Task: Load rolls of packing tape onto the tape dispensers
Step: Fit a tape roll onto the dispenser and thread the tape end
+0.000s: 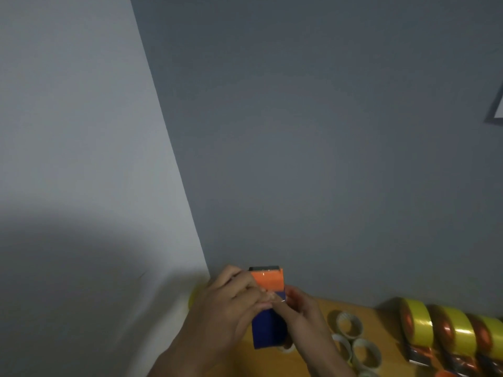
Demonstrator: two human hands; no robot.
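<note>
your left hand (231, 300) and right hand (302, 311) both grip the dispenser (268, 280) while threading blue tape (268, 329); next, draw its end far toward the blade.

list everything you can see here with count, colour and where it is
tape dispenser: one, orange with a dark metal edge on top, held up in front of the wall at bottom centre
blue roll of tape: one, dark blue, on the held dispenser, between both hands
yellow rolls on dispensers: three showing, yellow tape with orange hubs, in a row on the table at bottom right, the last cut by the frame edge
empty tape cores: at least three, whitish, on the table right of the hands
table: one, yellowish wood, bottom right
walls: two, grey, meeting in a corner
left hand: one, grips the dispenser from the left
right hand: one, holds the blue roll from the right
</note>
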